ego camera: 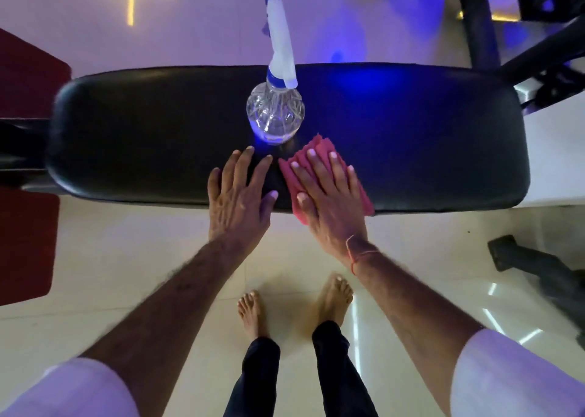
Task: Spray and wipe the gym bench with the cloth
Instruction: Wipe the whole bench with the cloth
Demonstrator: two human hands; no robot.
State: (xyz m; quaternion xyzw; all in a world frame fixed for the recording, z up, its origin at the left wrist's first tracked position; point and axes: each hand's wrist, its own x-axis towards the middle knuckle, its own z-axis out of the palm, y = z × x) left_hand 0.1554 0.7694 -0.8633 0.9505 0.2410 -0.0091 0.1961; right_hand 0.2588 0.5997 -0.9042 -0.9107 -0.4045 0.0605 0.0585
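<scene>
A black padded gym bench (411,138) runs left to right across the view. A clear spray bottle (274,112) with a white and blue trigger head stands upright on the middle of the pad. My right hand (329,195) lies flat with spread fingers on a pink cloth (319,149), pressing it onto the near edge of the pad just right of the bottle. My left hand (239,195) rests flat on the pad beside it, fingers apart, holding nothing, its fingertips close to the bottle's base.
My bare feet (334,296) stand on pale glossy tiles just before the bench. A black machine frame (535,52) rises at the back right, and a dark metal foot (522,258) lies on the floor at right. Dark red mats (25,245) lie at left.
</scene>
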